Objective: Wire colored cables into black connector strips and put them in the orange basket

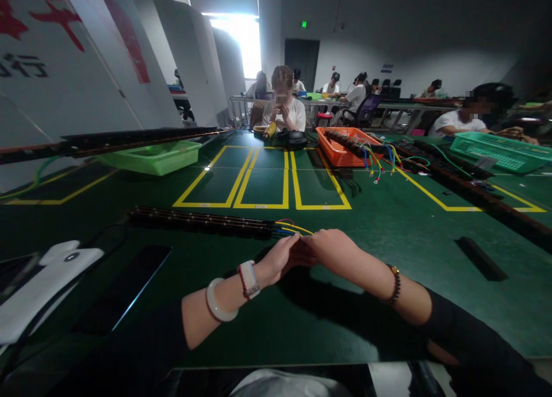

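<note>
A long black strip assembly (202, 223) with thin copper-coloured lines along it lies on the green table, left of my hands. Yellow, blue and red wires (290, 225) come out of its right end and run to my fingers. My left hand (279, 259) is closed, its fingertips pinched at the wires. Against it, my right hand (334, 248) is closed too, fingers bent down over the wire ends. The two hands meet, so the wire tips between them are hidden.
A phone (129, 282) and a white device (56, 282) lie at left. Green (159, 158) and orange baskets (336, 149) stand farther back. A short black piece (480, 259) and a long black strip (478, 198) lie at right. Across the table sits a person (284, 106).
</note>
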`<state>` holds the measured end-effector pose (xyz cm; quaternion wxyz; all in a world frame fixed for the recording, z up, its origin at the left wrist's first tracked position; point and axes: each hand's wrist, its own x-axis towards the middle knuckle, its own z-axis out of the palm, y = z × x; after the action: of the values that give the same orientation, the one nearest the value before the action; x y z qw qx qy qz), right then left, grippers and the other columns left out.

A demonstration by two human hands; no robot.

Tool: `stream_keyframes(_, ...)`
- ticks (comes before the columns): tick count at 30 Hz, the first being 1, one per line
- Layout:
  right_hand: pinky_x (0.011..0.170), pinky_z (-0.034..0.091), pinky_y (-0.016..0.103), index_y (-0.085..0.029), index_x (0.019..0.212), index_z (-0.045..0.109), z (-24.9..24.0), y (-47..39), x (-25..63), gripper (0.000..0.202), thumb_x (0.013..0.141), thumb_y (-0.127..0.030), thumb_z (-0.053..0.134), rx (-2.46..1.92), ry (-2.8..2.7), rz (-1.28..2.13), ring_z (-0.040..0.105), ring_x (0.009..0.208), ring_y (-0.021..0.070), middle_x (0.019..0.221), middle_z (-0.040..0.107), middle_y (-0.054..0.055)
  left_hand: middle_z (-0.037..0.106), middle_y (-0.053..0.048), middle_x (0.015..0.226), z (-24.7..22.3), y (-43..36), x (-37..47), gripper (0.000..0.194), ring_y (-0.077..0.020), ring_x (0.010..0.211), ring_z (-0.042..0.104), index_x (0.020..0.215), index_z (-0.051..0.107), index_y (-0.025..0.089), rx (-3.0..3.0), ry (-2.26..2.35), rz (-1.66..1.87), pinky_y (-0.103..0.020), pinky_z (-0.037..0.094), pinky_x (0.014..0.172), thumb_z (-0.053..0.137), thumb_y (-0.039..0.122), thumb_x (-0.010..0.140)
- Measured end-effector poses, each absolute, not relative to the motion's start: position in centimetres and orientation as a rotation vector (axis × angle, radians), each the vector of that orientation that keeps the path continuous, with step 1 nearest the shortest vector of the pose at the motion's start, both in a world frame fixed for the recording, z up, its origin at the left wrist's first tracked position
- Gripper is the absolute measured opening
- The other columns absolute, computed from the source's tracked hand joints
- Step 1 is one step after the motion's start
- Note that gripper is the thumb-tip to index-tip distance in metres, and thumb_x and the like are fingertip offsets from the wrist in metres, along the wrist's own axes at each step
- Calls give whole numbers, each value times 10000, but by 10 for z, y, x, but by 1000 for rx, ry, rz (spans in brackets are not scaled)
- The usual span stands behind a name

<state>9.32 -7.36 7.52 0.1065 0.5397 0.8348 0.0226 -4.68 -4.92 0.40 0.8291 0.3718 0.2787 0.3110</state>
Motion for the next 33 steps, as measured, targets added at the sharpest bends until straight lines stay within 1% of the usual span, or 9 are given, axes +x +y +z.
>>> stream_keyframes(4,660,502,344,-190,966,695,79,-67,103,244,888,-133,471,1585,2479,89,671,781,268,847,683,102,629,-101,673,4,-58,-48,511,-162,562,586,734,563,112,1262,696,530,-301,468,592,254,443,972)
stream_keyframes(6,659,497,341,-192,945,700,77,-64,104,244,907,-171,460,1595,2485,92,671,789,271,853,684,105,590,-68,606,5,-66,-51,508,-139,526,543,654,534,134,1794,636,563,-272,407,545,255,416,972)
stream_keyframes(11,647,466,306,-180,948,711,69,-61,100,245,915,-212,470,1601,2440,-28,668,790,261,861,684,116,461,2,532,11,-91,-57,319,-119,467,422,603,459,160,2951,-423,1022,-292,223,470,457,287,895)
stream_keyframes(15,629,434,286,-204,948,696,65,-56,100,158,866,-282,586,1646,2423,-81,649,779,240,849,674,88,410,14,549,12,-100,-57,288,-116,465,414,625,453,159,3034,-771,1121,-281,227,473,536,298,863)
stream_keyframes(19,643,428,288,-180,986,622,57,-45,106,355,814,-491,635,1876,2652,-53,596,775,203,915,627,80,409,12,557,9,-99,-56,285,-117,473,422,639,452,160,3044,-732,1152,-280,235,474,512,299,881)
stream_keyframes(22,748,440,302,-145,1067,596,42,-32,112,466,763,-486,693,1904,2861,-91,563,857,195,1016,588,111,403,17,550,8,-98,-56,293,-116,467,418,635,446,159,3039,-724,1173,-279,238,470,532,313,870)
stream_keyframes(26,772,420,300,-130,1098,614,17,-16,117,499,747,-471,711,1782,2975,-433,543,876,191,975,611,95,426,10,555,10,-97,-57,284,-122,474,436,638,449,159,3055,-696,1135,-279,260,477,538,303,866)
stream_keyframes(30,633,377,244,-123,1017,641,5,-10,117,436,779,-489,655,1838,2824,-1045,518,716,134,854,615,40,436,8,548,10,-96,-57,282,-124,477,450,638,452,159,3063,-676,1123,-279,262,479,518,293,877)
stream_keyframes(33,567,317,231,-113,916,650,5,-8,118,424,771,-511,639,1869,2716,-1273,462,638,110,722,562,2,451,8,552,8,-95,-56,281,-121,479,454,640,459,160,3063,-672,1110,-277,248,480,519,300,876)
